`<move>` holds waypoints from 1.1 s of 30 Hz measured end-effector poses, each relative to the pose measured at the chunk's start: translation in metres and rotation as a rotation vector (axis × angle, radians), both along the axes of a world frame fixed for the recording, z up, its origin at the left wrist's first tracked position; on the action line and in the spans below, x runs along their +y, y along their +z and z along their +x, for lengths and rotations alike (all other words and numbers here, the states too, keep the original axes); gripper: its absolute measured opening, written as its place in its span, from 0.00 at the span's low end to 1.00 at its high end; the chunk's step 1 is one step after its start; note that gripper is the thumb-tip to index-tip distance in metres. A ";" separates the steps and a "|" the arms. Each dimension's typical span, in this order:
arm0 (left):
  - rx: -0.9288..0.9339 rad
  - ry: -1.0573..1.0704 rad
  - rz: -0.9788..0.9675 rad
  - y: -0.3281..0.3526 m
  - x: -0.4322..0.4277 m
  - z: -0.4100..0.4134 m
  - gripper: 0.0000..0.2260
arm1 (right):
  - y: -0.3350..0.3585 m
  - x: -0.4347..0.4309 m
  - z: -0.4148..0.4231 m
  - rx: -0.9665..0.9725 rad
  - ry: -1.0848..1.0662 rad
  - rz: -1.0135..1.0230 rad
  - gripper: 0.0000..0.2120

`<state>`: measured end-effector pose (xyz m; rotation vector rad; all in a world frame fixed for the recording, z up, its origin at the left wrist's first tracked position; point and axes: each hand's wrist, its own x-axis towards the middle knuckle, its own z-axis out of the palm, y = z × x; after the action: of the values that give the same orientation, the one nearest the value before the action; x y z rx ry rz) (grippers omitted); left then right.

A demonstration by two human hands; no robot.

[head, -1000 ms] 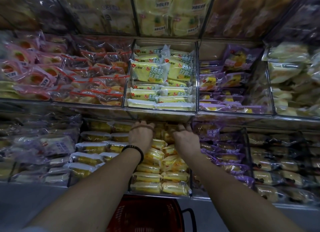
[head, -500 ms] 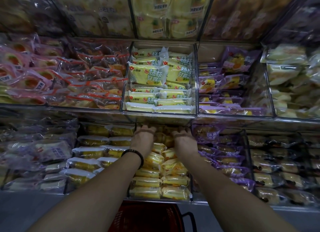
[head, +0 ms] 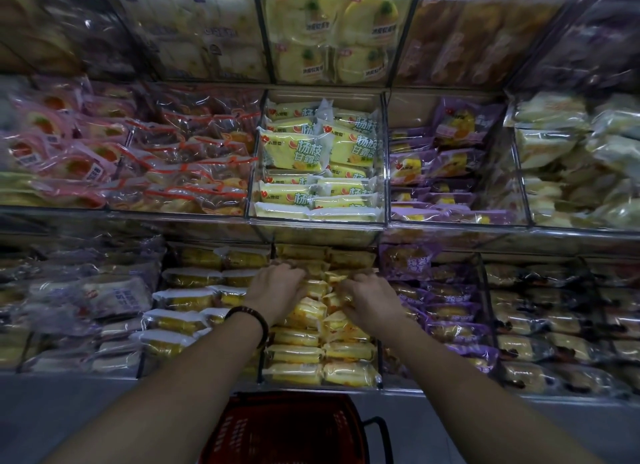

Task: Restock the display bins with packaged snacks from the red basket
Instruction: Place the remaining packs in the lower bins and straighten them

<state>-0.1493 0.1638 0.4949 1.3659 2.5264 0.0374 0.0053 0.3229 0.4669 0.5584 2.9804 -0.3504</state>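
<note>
Both of my hands are in the lower middle display bin [head: 380, 366], which holds stacked yellow snack packs [head: 294, 354]. My left hand [head: 277, 290], with a dark bead bracelet on its wrist, has its fingers curled down over packs at the top of the pile. Just to its right, my right hand [head: 372, 299] pinches a crinkled yellow pack with bent fingers. The red basket [head: 277, 436] sits on the floor below the bin, between my forearms; I see no packs in the part that shows.
The shelf above carries clear bins of pink packs [head: 69, 151], green-yellow packs [head: 318, 172] and purple packs [head: 446, 158]. Beside my hands are bins of white-yellow packs [head: 187, 300] and purple packs [head: 450, 311]. A shelf edge [head: 318, 226] overhangs the lower bin.
Both hands have drawn back a little from under the overhanging shelf toward the front of the pile, and their fingers have curled onto the yellow packs.
</note>
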 end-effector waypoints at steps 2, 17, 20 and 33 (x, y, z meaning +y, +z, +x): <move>0.052 -0.009 -0.044 0.000 0.003 0.003 0.15 | -0.001 -0.001 -0.003 -0.053 0.006 0.014 0.19; 0.227 0.065 -0.110 0.005 0.006 0.012 0.18 | 0.021 -0.013 -0.007 0.001 -0.177 0.132 0.15; 0.160 0.070 -0.104 0.002 0.005 0.011 0.16 | 0.022 -0.012 -0.006 -0.014 -0.184 0.104 0.17; 0.008 0.089 -0.085 -0.008 0.012 0.008 0.15 | 0.015 -0.022 -0.011 -0.035 -0.160 0.056 0.18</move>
<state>-0.1409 0.1758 0.4869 1.2235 2.5624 -0.0575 -0.0055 0.3008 0.4816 0.8034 2.9272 -0.2664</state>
